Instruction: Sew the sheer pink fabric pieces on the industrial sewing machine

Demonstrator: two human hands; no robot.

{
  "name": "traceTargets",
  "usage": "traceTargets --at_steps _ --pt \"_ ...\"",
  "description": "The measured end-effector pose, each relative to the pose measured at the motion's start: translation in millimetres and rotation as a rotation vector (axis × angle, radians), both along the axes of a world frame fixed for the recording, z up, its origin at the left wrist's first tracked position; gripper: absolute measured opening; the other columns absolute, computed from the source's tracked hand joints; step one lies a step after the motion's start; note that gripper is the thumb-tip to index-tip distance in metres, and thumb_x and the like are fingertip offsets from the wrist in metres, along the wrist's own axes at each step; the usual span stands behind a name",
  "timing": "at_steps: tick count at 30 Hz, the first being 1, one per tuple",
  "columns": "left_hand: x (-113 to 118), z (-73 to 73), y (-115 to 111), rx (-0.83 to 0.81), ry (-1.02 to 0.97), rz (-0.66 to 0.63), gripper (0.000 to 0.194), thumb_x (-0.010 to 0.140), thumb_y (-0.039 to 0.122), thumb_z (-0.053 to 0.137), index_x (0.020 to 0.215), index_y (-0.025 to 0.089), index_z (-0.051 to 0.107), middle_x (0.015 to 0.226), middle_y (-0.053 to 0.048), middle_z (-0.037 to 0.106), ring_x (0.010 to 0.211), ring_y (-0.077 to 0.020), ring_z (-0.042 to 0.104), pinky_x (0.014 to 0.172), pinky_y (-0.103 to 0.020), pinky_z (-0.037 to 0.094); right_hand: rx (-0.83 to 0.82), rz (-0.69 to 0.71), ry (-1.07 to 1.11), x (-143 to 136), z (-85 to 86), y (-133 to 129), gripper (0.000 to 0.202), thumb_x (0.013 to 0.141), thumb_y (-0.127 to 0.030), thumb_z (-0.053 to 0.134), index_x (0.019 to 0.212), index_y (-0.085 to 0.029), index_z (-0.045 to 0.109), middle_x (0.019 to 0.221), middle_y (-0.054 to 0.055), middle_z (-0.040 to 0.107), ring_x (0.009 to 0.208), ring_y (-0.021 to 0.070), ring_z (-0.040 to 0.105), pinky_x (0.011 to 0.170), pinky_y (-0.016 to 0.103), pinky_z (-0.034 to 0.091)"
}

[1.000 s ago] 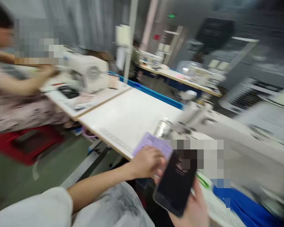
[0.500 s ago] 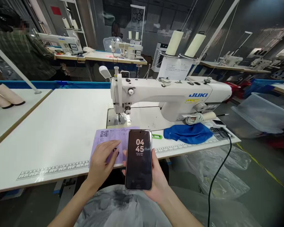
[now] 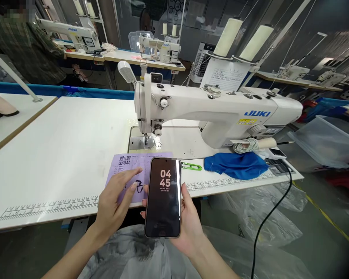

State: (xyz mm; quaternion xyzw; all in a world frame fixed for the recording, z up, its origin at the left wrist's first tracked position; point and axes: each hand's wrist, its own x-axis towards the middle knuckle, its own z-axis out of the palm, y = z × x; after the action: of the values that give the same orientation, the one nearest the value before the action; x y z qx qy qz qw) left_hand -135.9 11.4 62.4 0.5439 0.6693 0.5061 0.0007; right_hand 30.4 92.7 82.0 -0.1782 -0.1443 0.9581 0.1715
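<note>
A smartphone [image 3: 163, 209] with a dark lock screen reading 04 45 is held upright in my right hand [image 3: 189, 224], fingers wrapped round its edges. My left hand [image 3: 114, 197] is open just left of the phone, thumb and fingers apart, over a purple paper sheet [image 3: 112, 170]. A QR code and a handwritten mark show on that sheet, which lies at the table's front edge, partly covered by the hand and phone. Right of the phone's top lie green thread snips [image 3: 192, 166], their other end hidden behind it. Behind them stands a white JUKI sewing machine [image 3: 186, 102].
A blue cloth [image 3: 235, 164] lies on the table right of the snips, near a coiled cord [image 3: 246, 145] and a black cable [image 3: 272, 217]. Two thread cones [image 3: 228, 37] stand behind the machine. A person [image 3: 23, 50] is at another machine, far left.
The view has shifted, so the machine looks closer. My left hand has drawn slightly away from the handwritten mark, showing more of it. The phone stays in my right hand, its screen unchanged.
</note>
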Motion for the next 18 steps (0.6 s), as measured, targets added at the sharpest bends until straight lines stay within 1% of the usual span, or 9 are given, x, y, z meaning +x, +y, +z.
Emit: traceTargets --at_steps 2,5,8,13,16,18 --pt "0 -2.2 0 0.022 0.009 -0.002 0.037 0.097 0.018 0.048 0.132 0.027 0.054 0.123 -0.001 0.065 0.117 -0.0164 0.059 0.101 -0.029 0.047 -0.005 0.006 0.016 -1 -2.0 -1 0.065 0.094 -0.065 0.036 0.129 -0.015 0.06 0.13 0.011 0.064 0.104 0.0247 0.065 0.099 0.045 0.047" --pt "0 -4.5 1 0.039 0.005 -0.007 0.038 0.097 0.017 0.047 0.134 0.028 0.053 0.124 -0.002 0.065 0.117 -0.0162 0.059 0.101 -0.029 0.047 -0.014 0.007 0.02 -2 -2.8 -4 0.066 0.095 -0.064 0.037 0.13 -0.013 0.06 0.13 0.013 0.063 0.103 0.0248 0.066 0.098 0.045 0.047" --pt "0 -4.6 1 0.047 -0.002 -0.02 0.04 0.097 0.017 0.047 0.136 0.028 0.051 0.125 -0.002 0.064 0.118 -0.0158 0.058 0.1 -0.027 0.048 -0.028 -0.001 -0.007 -5 -0.3 -5 0.066 0.096 -0.063 0.036 0.128 -0.012 0.062 0.13 0.013 0.063 0.1 0.0239 0.066 0.096 0.043 0.048" --pt "-1 -4.6 0 0.039 -0.033 -0.038 0.042 0.098 0.019 0.046 0.139 0.028 0.047 0.126 -0.002 0.064 0.121 -0.0156 0.057 0.1 -0.026 0.047 -0.011 -0.018 -0.035 -9 4.8 -6 0.063 0.096 -0.062 0.035 0.127 -0.014 0.062 0.124 0.012 0.067 0.096 0.024 0.068 0.091 0.043 0.051" --pt "0 -3.8 -2 0.02 -0.096 -0.044 0.041 0.099 0.021 0.045 0.139 0.031 0.048 0.127 -0.001 0.064 0.122 -0.0159 0.056 0.102 -0.027 0.045 -0.008 -0.027 -0.043 -11 5.9 -6 0.065 0.095 -0.065 0.036 0.125 -0.014 0.064 0.121 0.012 0.069 0.096 0.0256 0.068 0.091 0.045 0.051" --pt "2 -0.5 -2 -0.003 -0.197 -0.058 0.041 0.099 0.024 0.046 0.139 0.033 0.046 0.129 0.0 0.063 0.123 -0.0159 0.056 0.102 -0.027 0.045 -0.014 -0.03 -0.058 -12 5.6 -7 0.065 0.094 -0.066 0.038 0.122 -0.014 0.066 0.116 0.012 0.071 0.094 0.0259 0.069 0.091 0.045 0.051"
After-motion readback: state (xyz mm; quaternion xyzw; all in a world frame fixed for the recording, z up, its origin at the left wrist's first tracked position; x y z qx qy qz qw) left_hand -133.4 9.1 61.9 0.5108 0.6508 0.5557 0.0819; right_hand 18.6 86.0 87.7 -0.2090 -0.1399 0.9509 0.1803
